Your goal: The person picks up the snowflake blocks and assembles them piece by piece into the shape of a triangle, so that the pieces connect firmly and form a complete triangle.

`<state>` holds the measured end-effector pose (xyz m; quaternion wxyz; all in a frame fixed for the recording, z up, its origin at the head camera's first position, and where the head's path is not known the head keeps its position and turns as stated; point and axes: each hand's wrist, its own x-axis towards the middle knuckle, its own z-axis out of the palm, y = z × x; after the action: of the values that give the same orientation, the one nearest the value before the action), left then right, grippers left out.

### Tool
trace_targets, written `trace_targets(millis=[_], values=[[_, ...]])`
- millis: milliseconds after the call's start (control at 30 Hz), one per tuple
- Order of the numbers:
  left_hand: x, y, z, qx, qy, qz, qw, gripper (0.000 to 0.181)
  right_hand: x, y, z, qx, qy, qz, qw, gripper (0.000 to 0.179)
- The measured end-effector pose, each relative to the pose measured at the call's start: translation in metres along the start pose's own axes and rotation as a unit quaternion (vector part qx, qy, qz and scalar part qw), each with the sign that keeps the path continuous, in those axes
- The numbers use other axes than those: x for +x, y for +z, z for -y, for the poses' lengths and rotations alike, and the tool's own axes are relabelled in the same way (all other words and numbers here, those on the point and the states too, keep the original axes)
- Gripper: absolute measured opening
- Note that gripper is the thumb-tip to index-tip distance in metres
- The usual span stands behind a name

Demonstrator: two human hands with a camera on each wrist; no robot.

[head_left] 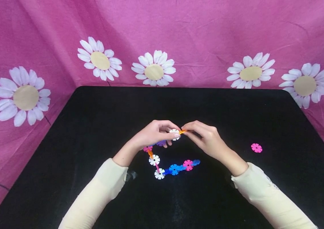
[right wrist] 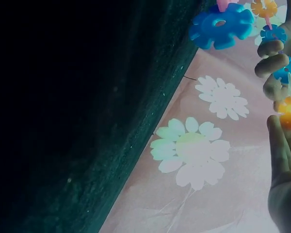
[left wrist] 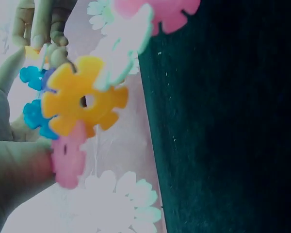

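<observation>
A chain of notched plastic snowflake discs in white, orange, pink, purple and blue hangs from my left hand [head_left: 152, 133] in the head view. That hand pinches a white disc [head_left: 174, 133] at the chain's upper end. My right hand [head_left: 207, 138] pinches an orange disc [head_left: 182, 131] against the white disc's edge; whether their slots are fully engaged, I cannot tell. Lower on the chain are a second white disc [head_left: 154, 160] and a blue disc [head_left: 174, 170]. An orange disc [left wrist: 82, 99] of the chain looms close in the left wrist view.
A loose pink disc [head_left: 256, 148] lies at the right on the black table [head_left: 116, 105]. Around the table hangs a pink cloth [head_left: 196, 35] printed with large white flowers.
</observation>
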<state>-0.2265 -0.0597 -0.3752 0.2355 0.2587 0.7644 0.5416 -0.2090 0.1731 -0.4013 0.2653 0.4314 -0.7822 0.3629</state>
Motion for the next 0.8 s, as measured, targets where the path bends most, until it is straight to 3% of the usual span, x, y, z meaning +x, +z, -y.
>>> trace_targets(millis=[133, 200, 367, 467, 600, 800], values=[[-0.001, 0.003, 0.001, -0.006, 0.004, -0.026, 0.9996, 0.029, -0.004, -0.004, -0.001, -0.015, 0.026, 0.001, 0.9995, 0.037], [-0.002, 0.004, 0.001, -0.019, 0.004, -0.046, 0.9987, 0.030, -0.008, -0.009, -0.003, -0.025, 0.048, -0.003, 0.9985, 0.031], [-0.006, 0.005, -0.001, -0.054, 0.009, -0.094, 0.9940, 0.030, -0.028, -0.037, -0.012, -0.086, 0.141, -0.019, 0.9861, 0.029], [-0.008, 0.004, -0.001, -0.070, 0.019, -0.110, 0.9913, 0.030, -0.046, -0.063, -0.018, -0.147, 0.228, 0.003, 0.9625, 0.022], [-0.009, 0.003, -0.001, -0.094, 0.026, -0.131, 0.9866, 0.031, -0.073, -0.100, -0.024, -0.206, 0.346, 0.068, 0.9130, 0.022], [-0.009, 0.004, 0.002, -0.130, 0.040, -0.169, 0.9762, 0.031, -0.104, -0.136, -0.035, -0.242, 0.437, 0.193, 0.8446, 0.034]])
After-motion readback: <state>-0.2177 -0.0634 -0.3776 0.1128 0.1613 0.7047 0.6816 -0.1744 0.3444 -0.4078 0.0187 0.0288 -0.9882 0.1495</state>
